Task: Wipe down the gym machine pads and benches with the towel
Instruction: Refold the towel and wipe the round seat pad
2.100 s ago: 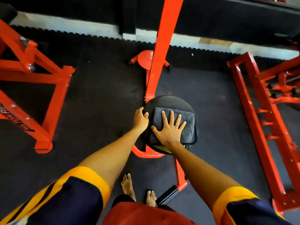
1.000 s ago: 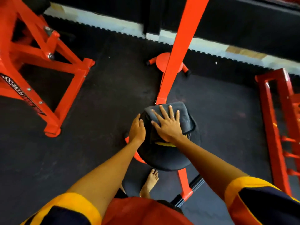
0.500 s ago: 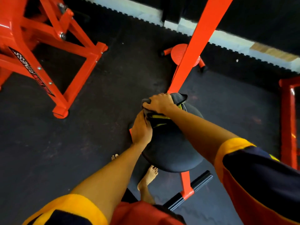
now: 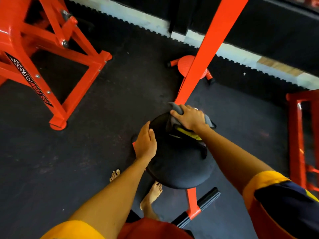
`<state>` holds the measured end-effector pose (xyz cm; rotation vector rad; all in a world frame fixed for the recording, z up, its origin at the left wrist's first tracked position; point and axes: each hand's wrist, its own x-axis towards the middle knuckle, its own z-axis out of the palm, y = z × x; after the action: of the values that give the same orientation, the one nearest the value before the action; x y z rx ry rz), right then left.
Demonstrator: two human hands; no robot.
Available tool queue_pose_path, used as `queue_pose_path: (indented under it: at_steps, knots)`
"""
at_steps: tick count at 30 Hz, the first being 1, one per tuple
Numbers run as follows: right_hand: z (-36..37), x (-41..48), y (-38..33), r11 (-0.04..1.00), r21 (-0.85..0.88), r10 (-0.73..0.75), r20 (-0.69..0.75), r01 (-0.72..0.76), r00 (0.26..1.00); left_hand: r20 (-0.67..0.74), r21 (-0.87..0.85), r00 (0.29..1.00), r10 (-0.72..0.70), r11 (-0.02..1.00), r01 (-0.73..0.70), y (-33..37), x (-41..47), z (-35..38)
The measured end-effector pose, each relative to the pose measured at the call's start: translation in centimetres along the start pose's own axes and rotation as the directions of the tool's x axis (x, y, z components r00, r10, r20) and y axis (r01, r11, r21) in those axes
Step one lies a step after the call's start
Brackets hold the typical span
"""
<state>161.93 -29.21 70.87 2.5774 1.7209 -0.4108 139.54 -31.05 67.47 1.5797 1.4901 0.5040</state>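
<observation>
A round black seat pad [image 4: 179, 168] sits on an orange machine frame below me. A grey towel [image 4: 173, 120] with a yellow underside is bunched at the pad's far edge. My right hand [image 4: 189, 118] grips the towel there, fingers curled over the rim near the orange post [image 4: 208, 44]. My left hand [image 4: 145, 143] rests flat against the pad's left side, fingers straight.
An orange machine frame [image 4: 51, 69] with a logo stands at the left. Another orange rack [image 4: 300, 135] runs along the right edge. A round orange foot plate [image 4: 185, 66] lies behind the post. My bare feet [image 4: 153, 192] stand on dark rubber flooring [image 4: 86, 152] by the black handle [image 4: 203, 202].
My right hand went from lying flat on the spread towel to gripping it bunched at the pad's far edge. The left hand stayed on the pad's left side. The view moved closer.
</observation>
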Motion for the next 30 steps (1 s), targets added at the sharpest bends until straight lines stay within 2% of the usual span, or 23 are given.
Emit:
queue_pose_path:
  at_steps: [2, 4, 6, 8, 10, 12, 14, 17, 20, 23, 25, 28, 30]
  knots:
    - [-0.5, 0.7, -0.8, 0.995, 0.003, 0.1, 0.063, -0.1, 0.993, -0.003, 0.03, 1.0, -0.001, 1.0, 0.001, 0.0, 0.2, 0.0]
    - [-0.1, 1.0, -3.7, 0.995, -0.069, 0.073, 0.075, -0.068, 0.994, -0.034, 0.048, 0.999, 0.017, 0.999, -0.016, 0.3, 0.1, -0.1]
    - [0.5, 1.2, -7.0, 0.987, -0.14, -0.067, 0.064, 0.076, 0.996, -0.06, 0.042, 0.998, 0.032, 0.999, -0.029, 0.5, -0.2, 0.0]
    - [0.7, 1.0, -8.9, 0.946, -0.166, -0.265, 0.109, 0.28, 0.958, -0.076, 0.045, 0.996, 0.042, 0.998, -0.038, 0.2, -0.5, 0.1]
    - [0.4, 1.1, -8.2, 0.919, -0.137, -0.355, 0.126, 0.371, 0.926, -0.077, 0.04, 0.997, 0.018, 0.999, -0.015, -0.3, -0.7, 0.4]
    - [-0.1, 1.2, -5.7, 0.953, -0.073, -0.291, 0.062, 0.295, 0.955, -0.091, 0.044, 0.996, 0.004, 0.999, 0.0, -0.4, -0.9, 0.7]
    - [-0.4, 1.4, -2.7, 0.994, -0.004, -0.113, 0.008, 0.113, 0.994, -0.096, 0.055, 0.995, 0.004, 0.998, 0.001, -0.4, -1.1, 0.7]
    - [-0.7, 1.4, -0.6, 0.988, 0.083, 0.126, 0.069, -0.131, 0.99, -0.07, 0.036, 0.997, -0.015, 0.999, 0.017, 0.2, -1.3, 0.2]
    - [-0.6, 1.7, -2.7, 0.981, 0.045, 0.187, 0.063, -0.19, 0.98, -0.034, 0.007, 0.999, -0.034, 0.999, 0.034, 0.5, -1.3, -0.1]
    - [0.3, 0.9, -5.3, 0.995, -0.047, 0.091, 0.012, -0.09, 0.996, -0.012, 0.0, 0.996, -0.085, 0.996, 0.085, 0.4, -0.1, -0.8]
    - [1.6, -0.7, -5.5, 0.999, -0.036, -0.022, -0.036, 0.021, 0.999, 0.012, 0.009, 0.995, -0.099, 0.995, 0.099, 0.4, 1.2, -1.3]
    - [3.3, -5.0, -4.2, 0.985, 0.034, -0.165, -0.135, 0.171, 0.977, 0.075, 0.077, 0.997, -0.025, 0.997, 0.02, 1.2, 3.4, -1.3]
    - [4.1, -8.3, -2.9, 0.978, 0.014, -0.203, -0.15, 0.207, 0.968, 0.115, 0.102, 0.993, 0.017, 0.994, -0.029, 1.7, 4.6, -0.8]
